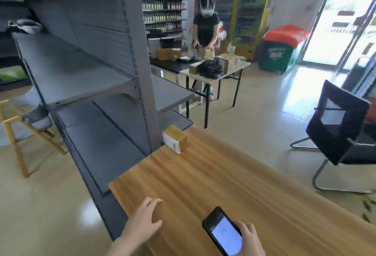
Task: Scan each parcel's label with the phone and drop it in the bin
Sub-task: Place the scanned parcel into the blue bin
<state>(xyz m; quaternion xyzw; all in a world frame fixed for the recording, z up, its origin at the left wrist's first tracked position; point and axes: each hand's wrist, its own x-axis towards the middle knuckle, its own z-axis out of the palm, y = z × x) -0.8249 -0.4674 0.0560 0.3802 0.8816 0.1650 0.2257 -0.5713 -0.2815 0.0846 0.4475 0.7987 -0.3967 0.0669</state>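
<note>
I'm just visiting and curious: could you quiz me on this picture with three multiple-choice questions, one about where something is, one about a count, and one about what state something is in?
1. Where does the parcel stand on the wooden table?
A. At the far corner, next to the grey shelving
B. Right beside the phone
C. Under the left hand

2. How many parcels are on this wooden table?
A. Three
B. One
C. None

3. What is the state of the phone?
A. Lying face down on the table
B. Dark and switched off
C. Held in the right hand with its screen lit

Answers:
1 A: the small box sits at the far edge by the grey shelving.
2 B: only one box shows there.
3 C: the right hand has a grip on the phone and the screen glows, while the left hand is empty.
</note>
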